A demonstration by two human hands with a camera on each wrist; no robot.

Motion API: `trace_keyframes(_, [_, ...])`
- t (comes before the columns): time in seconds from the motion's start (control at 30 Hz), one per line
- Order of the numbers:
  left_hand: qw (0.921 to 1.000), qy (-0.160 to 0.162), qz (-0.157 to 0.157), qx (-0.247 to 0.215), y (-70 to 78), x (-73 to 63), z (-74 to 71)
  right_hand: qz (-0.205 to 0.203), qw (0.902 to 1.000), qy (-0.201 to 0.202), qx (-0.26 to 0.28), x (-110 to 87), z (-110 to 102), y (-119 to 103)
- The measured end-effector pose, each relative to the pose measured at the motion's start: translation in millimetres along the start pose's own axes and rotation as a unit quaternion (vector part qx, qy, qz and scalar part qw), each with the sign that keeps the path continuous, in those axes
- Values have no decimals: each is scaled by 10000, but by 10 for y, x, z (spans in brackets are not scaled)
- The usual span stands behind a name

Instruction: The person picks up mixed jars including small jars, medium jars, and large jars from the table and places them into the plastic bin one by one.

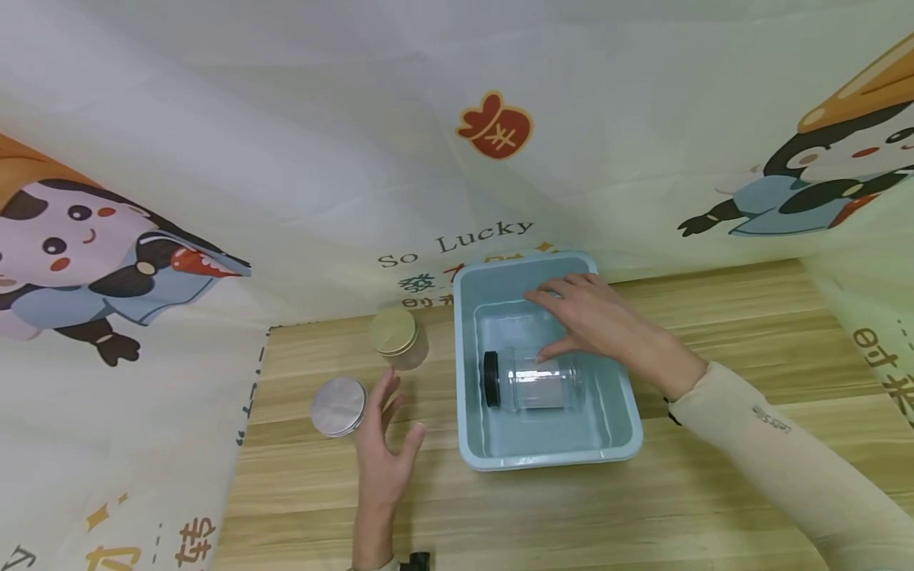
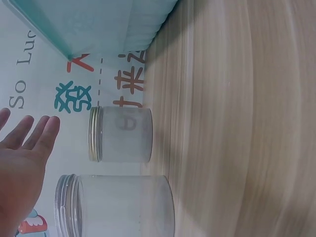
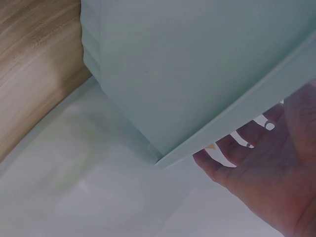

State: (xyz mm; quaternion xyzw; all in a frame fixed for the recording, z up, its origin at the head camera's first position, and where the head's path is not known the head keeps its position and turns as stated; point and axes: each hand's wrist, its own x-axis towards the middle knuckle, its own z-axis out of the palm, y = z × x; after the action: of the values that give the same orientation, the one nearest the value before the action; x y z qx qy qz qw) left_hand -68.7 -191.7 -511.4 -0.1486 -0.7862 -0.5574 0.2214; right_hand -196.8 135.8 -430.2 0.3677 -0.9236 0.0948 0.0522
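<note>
A clear jar with a black lid (image 1: 539, 388) lies on its side in the light blue plastic basin (image 1: 550, 461). Over the basin's right side reaches my right hand (image 1: 581, 321), fingers spread, the thumb overlapping the jar in the head view. From the right wrist, the right hand (image 3: 256, 158) shows beyond the basin's rim. My left hand (image 1: 385, 456), fingers extended and holding nothing, is beside two upright clear jars: one with a gold lid (image 1: 394, 331), one with a silver lid (image 1: 339, 406). The left wrist view shows the left hand (image 2: 24, 163) higher than the table.
The wood-grain table (image 1: 571, 515) carries the basin and jars. A pale printed cloth (image 1: 321, 174) with cartoon figures and lettering hangs behind and at both sides. The basin's far end stands close to this cloth.
</note>
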Motion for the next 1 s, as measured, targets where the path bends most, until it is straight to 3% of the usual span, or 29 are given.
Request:
trace_keyframes(0.27, [9999, 66, 124, 50, 31, -13, -69, -20, 9999, 80, 109, -48, -8, 11])
trace_keyframes(0.43, [9975, 302, 475, 419, 46, 14, -109, 76, 9994, 60, 340, -84, -36, 20])
trace_keyframes(0.63, [9879, 759, 1035, 871, 258, 94, -125, 102, 9986, -34, 525, -129, -83, 16])
trace_keyframes(0.87, [9804, 824, 1180, 1346, -62, -13, -198, 163, 9980, 14, 611, -182, -104, 26])
trace_keyframes(1.0, [9752, 904, 1294, 1549, -105, -13, -224, 113, 9980, 143, 613, -223, -106, 36])
